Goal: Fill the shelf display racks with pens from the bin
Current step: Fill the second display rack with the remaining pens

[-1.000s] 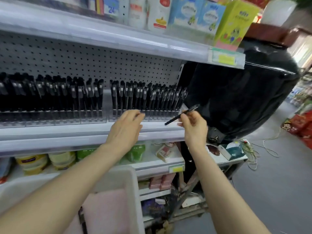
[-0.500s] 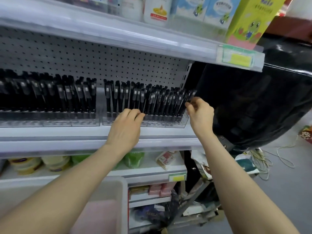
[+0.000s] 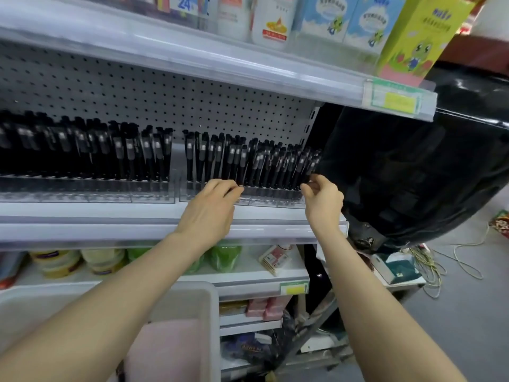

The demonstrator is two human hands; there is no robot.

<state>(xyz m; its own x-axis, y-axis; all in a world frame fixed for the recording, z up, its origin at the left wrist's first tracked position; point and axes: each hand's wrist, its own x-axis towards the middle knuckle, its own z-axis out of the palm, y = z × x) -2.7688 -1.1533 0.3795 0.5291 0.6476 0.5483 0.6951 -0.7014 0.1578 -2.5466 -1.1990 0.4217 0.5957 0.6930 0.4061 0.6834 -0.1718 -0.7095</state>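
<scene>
R grip (image 3: 323, 201) pinches pen (image 3: 313, 163), L (image 3: 209, 208) touches rack (image 3: 271, 199)

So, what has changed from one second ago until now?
The right hand lifted its pen from in front of the rack into the rack's right end, where it now stands among the others; the hand still pinches it. The left hand stayed on the rack's front edge.

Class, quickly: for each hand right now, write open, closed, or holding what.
Left hand: open, fingertips resting on the right-hand rack, at its front.
Right hand: closed, pinching the end pen at that rack's right edge.
</scene>
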